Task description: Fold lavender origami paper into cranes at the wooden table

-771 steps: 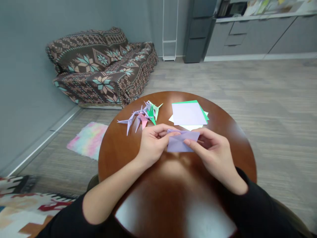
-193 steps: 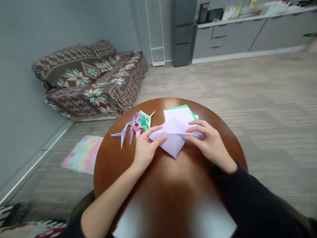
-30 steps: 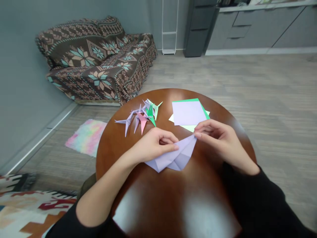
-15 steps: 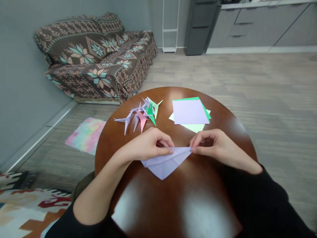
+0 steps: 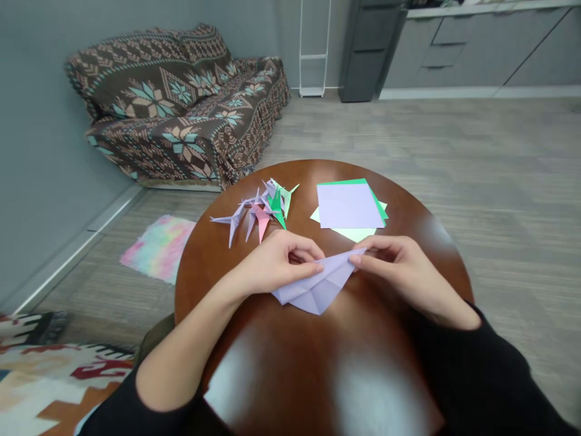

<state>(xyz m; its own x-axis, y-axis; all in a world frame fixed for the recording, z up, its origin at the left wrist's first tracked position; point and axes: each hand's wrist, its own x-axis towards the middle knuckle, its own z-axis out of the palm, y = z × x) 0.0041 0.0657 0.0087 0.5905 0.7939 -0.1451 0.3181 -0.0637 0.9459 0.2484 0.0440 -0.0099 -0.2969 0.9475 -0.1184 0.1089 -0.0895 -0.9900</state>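
A partly folded sheet of lavender origami paper is held between both hands above the round brown table. My left hand pinches its upper left edge, thumb on the near side and fingers behind. At the paper's right corner, my right hand grips it between thumb and fingers. Creases cross the lower flap, which points toward me. Beyond my left hand lies a group of folded paper cranes in lavender, pink and green. Past my right hand is a stack of square paper, lavender on top with green sheets beneath.
Behind the table on the left stands a sofa with a patterned cover. A pastel fluffy mat lies on the floor. Grey cabinets and a dark drawer unit line the far wall.
The lavender paper has turned, its right corner rising and its lower tip swinging right. My right hand has shifted slightly along with that corner, and both hands keep their hold.
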